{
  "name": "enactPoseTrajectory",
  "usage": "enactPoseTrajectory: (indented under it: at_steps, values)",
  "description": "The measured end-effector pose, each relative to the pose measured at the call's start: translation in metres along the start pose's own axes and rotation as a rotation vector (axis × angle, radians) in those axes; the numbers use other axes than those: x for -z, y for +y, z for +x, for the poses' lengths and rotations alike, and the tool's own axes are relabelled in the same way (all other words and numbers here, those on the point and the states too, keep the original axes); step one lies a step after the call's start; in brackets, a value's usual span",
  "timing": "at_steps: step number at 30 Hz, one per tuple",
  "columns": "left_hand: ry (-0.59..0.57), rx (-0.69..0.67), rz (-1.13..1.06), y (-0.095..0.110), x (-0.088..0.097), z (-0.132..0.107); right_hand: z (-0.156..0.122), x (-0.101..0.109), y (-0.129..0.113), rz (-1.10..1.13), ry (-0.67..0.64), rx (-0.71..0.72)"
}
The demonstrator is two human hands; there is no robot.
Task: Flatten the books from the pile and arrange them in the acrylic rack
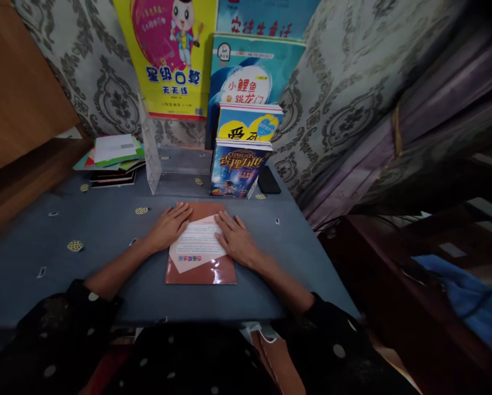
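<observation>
Fingers (pixel 227 225) on brown booklet (pixel 202 237), transparent rack (pixel 150 159) and phone (pixel 269 181) beyond.

Over there a clear stand (pixel 151 164) sits before patterned wallpaper (pixel 106 82), a dark-blue book (pixel 240 171) upright at its right front. Left of the stand lies a stack of booklets (pixel 113 151); close on its right, a black phone (pixel 269 181); farther right, a purplish curtain (pixel 348 151).

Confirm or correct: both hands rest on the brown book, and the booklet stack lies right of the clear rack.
Wrong side: the head view shows the booklet stack left of the clear rack. Left hand and right hand do rest on the brown book.
</observation>
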State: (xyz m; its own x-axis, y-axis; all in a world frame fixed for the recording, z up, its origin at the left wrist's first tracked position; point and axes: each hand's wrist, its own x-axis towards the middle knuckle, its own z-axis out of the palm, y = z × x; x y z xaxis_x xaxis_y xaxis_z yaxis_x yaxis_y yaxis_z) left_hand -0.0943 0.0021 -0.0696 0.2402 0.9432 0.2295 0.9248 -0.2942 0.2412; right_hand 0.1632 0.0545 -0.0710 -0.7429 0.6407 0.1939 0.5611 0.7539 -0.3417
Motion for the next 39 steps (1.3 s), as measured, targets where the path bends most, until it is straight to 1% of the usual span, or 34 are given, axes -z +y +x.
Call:
enactPoseTrajectory:
  at_steps: [3,5,7,9,11,13,15,18,20,25,29,32,35,39]
  values:
    - [0.011,0.011,-0.031,-0.001,0.001,0.001,-0.013,0.002,-0.018,-0.017,-0.053,0.081]
    - [0.010,0.019,-0.062,-0.003,0.003,0.003,-0.015,0.002,-0.034,-0.006,-0.097,0.174]
    - [0.001,0.024,-0.106,-0.007,0.007,0.005,-0.012,0.001,-0.052,0.009,-0.155,0.287]
    - [-0.001,0.019,-0.168,-0.011,0.011,0.007,-0.002,-0.002,-0.068,0.007,-0.218,0.396]
    - [0.005,0.019,-0.251,-0.015,0.015,0.009,0.013,-0.005,-0.078,-0.011,-0.270,0.478]
    - [0.016,0.039,-0.333,-0.016,0.018,0.010,0.030,-0.008,-0.083,-0.029,-0.296,0.525]
    - [0.033,0.066,-0.389,-0.016,0.020,0.010,0.045,-0.010,-0.081,-0.038,-0.295,0.539]
    - [0.035,0.092,-0.428,-0.013,0.020,0.010,0.063,-0.012,-0.075,-0.034,-0.259,0.517]
    - [0.021,0.108,-0.436,-0.012,0.021,0.010,0.070,-0.012,-0.069,-0.026,-0.233,0.488]
    - [0.037,0.120,-0.436,-0.010,0.020,0.009,0.074,-0.007,-0.041,0.021,-0.169,0.400]
    - [0.041,0.118,-0.413,-0.010,0.018,0.009,0.067,-0.002,-0.013,0.023,-0.147,0.264]
    - [0.041,0.109,-0.349,-0.012,0.014,0.009,0.056,0.001,-0.001,0.001,-0.113,0.144]
    - [0.057,0.069,-0.252,-0.015,0.005,0.007,0.042,0.003,0.002,-0.030,-0.075,0.038]
    - [0.104,-0.007,-0.130,-0.018,-0.009,0.000,0.025,0.005,-0.005,-0.067,-0.041,-0.080]
